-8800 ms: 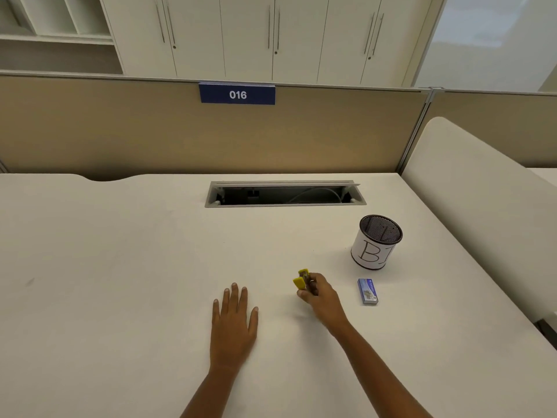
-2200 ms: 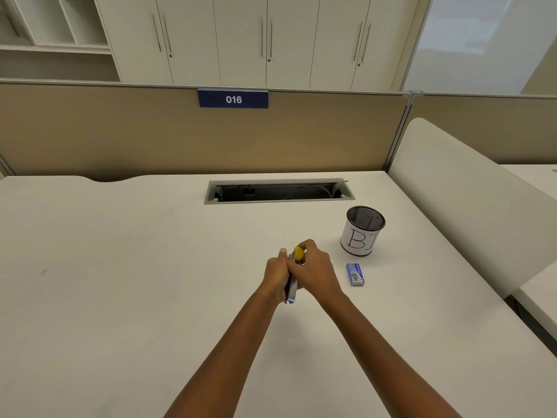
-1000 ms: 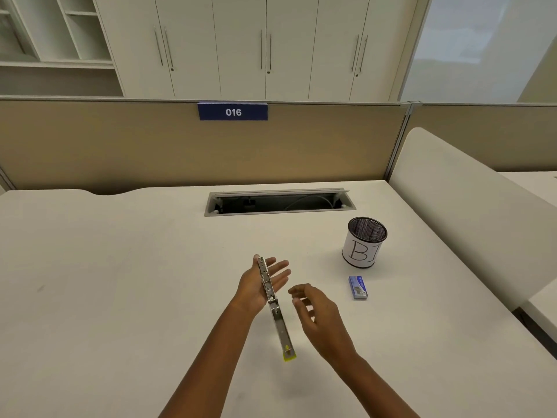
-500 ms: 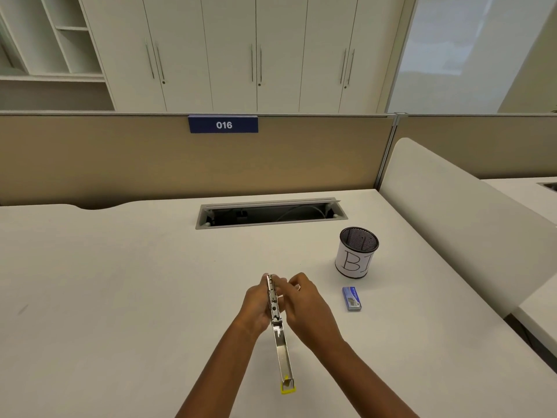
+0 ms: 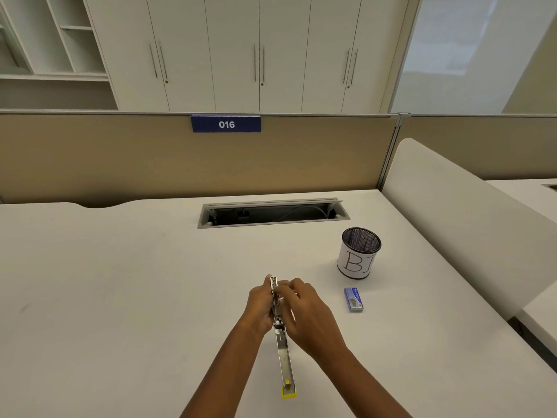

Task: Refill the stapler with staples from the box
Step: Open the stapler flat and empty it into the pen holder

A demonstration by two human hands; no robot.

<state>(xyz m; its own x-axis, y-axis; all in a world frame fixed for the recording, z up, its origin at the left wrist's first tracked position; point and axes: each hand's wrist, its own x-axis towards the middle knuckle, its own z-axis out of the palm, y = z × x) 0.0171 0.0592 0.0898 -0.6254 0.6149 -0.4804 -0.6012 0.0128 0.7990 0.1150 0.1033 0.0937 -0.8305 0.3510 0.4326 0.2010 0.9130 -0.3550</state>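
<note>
The stapler [image 5: 282, 354] is swung fully open into one long metal strip with a yellow end nearest me, held above the white desk [image 5: 120, 282]. My left hand [image 5: 259, 306] grips its far half from the left. My right hand [image 5: 307, 315] has its fingers curled onto the same far half from the right. The small blue staple box [image 5: 353, 299] lies closed on the desk, a little to the right of my right hand and apart from it.
A black mesh cup [image 5: 359, 253] with a white paper label stands behind the staple box. An open cable slot [image 5: 272, 213] is set into the desk further back. A tan partition [image 5: 180, 158] closes the far side, and a white panel [image 5: 458, 218] the right.
My right hand, which hung free beside the opened stapler a second ago, has come onto its far half. Both hands have held that hold for the last half second.
</note>
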